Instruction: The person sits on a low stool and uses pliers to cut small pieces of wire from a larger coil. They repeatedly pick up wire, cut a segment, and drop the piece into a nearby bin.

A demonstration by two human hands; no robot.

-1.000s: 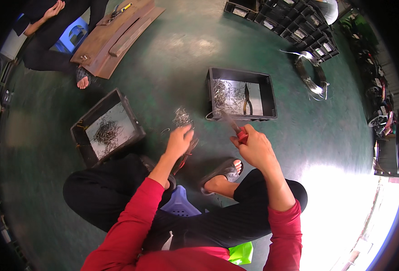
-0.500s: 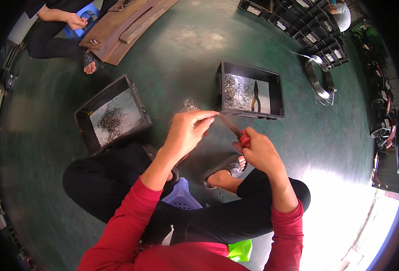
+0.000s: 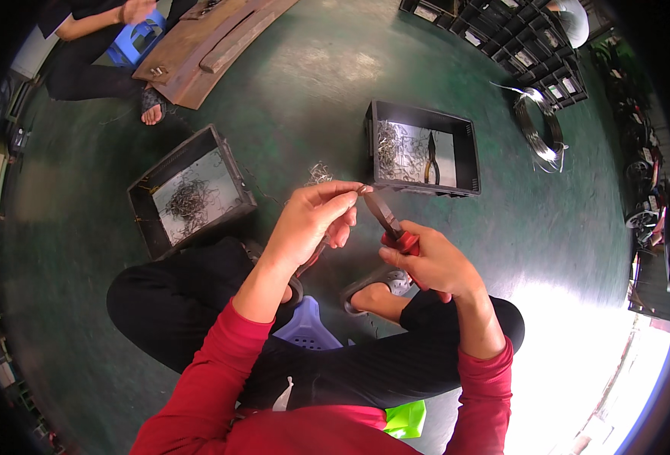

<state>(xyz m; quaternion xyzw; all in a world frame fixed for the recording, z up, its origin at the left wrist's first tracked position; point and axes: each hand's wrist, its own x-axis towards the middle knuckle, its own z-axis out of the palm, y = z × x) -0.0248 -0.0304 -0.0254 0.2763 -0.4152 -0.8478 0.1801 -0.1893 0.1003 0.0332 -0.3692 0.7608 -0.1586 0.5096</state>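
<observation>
Though in right hand (image 3: 439,264), left-pointing pliers (image 3: 383,212)

Two crates out front on the floor (image 3: 282,91): the left crate (image 3: 233,168) has a tangle of wire bits (image 3: 188,201) in it, while the right crate (image 3: 468,148) has clippings (image 3: 389,148) mostly on its left side and spare pliers (image 3: 432,163) further right. Small wire pile (image 3: 320,174) between 'em, just past the left hand (image 3: 308,220). That hand's fingertips are right by the tip of the held pliers (image 3: 402,242) in the right hand (image 3: 435,262). Way back right, a wire coil (image 3: 527,127) lies near stacked crates (image 3: 513,45); back left, boards (image 3: 191,61) with a stool (image 3: 132,42) on their left.
</observation>
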